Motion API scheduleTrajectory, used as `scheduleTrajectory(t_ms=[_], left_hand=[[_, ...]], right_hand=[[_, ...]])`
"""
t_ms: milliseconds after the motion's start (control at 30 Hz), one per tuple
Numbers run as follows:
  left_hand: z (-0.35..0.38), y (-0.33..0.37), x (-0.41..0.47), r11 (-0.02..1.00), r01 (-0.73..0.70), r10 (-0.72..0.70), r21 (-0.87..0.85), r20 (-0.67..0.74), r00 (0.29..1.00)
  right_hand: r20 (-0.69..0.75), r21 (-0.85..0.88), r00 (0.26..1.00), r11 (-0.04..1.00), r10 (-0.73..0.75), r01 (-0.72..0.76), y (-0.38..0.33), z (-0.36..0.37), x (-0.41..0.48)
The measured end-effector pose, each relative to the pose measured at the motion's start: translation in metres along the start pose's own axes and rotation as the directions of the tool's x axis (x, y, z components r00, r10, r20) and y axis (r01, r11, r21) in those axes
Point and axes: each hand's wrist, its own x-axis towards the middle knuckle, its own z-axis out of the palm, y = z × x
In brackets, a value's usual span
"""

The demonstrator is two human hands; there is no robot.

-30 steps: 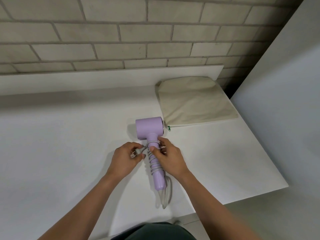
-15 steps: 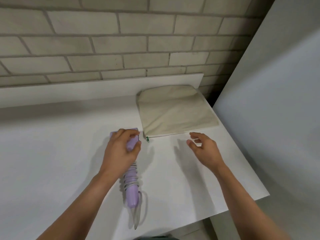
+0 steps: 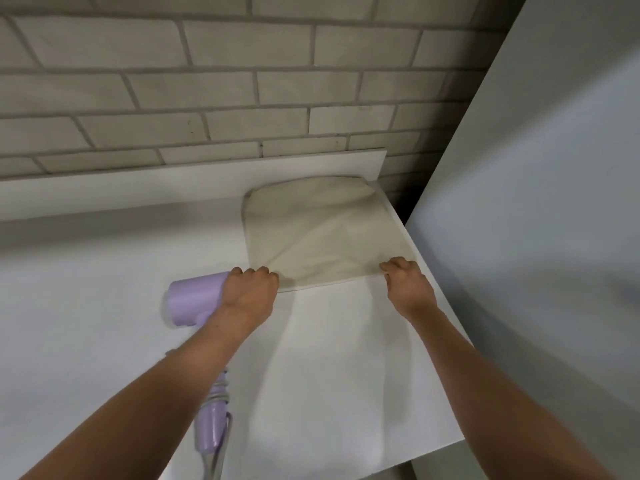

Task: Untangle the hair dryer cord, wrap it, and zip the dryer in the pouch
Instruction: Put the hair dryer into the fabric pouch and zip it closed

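The left hand (image 3: 251, 289) and the right hand (image 3: 407, 282) each pinch one near corner of the one beige pouch (image 3: 322, 237). One purple dryer (image 3: 194, 299) lies beside it, with one cord (image 3: 221, 393) wound round its handle.

Bare L hand (image 3: 250, 293) & R hand (image 3: 408, 288), forearms (image 3: 194, 368) uncovered as far as visible.

Left grip (image 3: 249, 292), right grip (image 3: 405, 285) pinch pouch (image 3: 318, 233) near corners; dryer (image 3: 194, 301), cord (image 3: 221, 388) round handle, alongside.
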Motion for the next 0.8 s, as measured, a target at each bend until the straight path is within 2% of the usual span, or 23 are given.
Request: scheduleTrajectory(t_ms=[100,167,267,333,400,500,567,700,767,800], left_hand=[[-0.001,-0.003,0.002,0.998,0.01,-0.012,-0.055,-0.043,0.999],[0.003,-0.011,0.003,0.982,-0.023,-0.011,-0.185,-0.181,0.983],[0.011,-0.023,-0.008,0.924,-0.147,-0.03,-0.353,-0.449,0.893],[0.012,-0.026,-0.026,0.83,-0.21,-0.096,-0.516,-0.504,0.858],[0.008,-0.025,-0.042,0.703,-0.196,-0.184,-0.684,-0.442,0.878],[0.009,-0.024,-0.06,0.618,-0.135,-0.278,-0.775,-0.375,0.884],[0.015,-0.023,-0.072,0.482,-0.093,-0.321,-0.871,-0.275,0.906],[0.027,-0.018,-0.094,0.141,-0.022,-0.309,-0.99,-0.066,0.949],[0.028,-0.018,-0.102,0.025,-0.001,-0.267,-1.0,-0.008,0.964],[0.027,-0.02,-0.105,-0.002,0.005,-0.242,-1.0,0.006,0.97]], right_hand=[[-0.2,-0.036,0.973,0.993,-0.116,0.111,0.012,0.003,-0.002],[-0.293,-0.032,0.945,0.989,-0.146,0.143,0.018,-0.002,-0.01],[-0.411,0.045,0.903,0.987,-0.122,0.154,0.023,-0.011,-0.033],[-0.42,0.097,0.904,0.987,-0.079,0.131,0.023,-0.019,-0.052],[-0.423,0.123,0.904,0.986,-0.052,0.115,0.024,-0.024,-0.07],[-0.423,0.125,0.905,0.986,-0.046,0.108,0.024,-0.026,-0.095],[-0.419,0.085,0.907,0.992,-0.052,0.096,0.025,-0.024,-0.11],[-0.305,0.04,0.941,0.985,-0.146,0.166,0.031,-0.013,-0.131],[-0.185,0.028,0.965,0.981,-0.184,0.192,0.032,-0.009,-0.143],[-0.136,0.035,0.976,0.984,-0.168,0.174,0.03,-0.011,-0.147]])
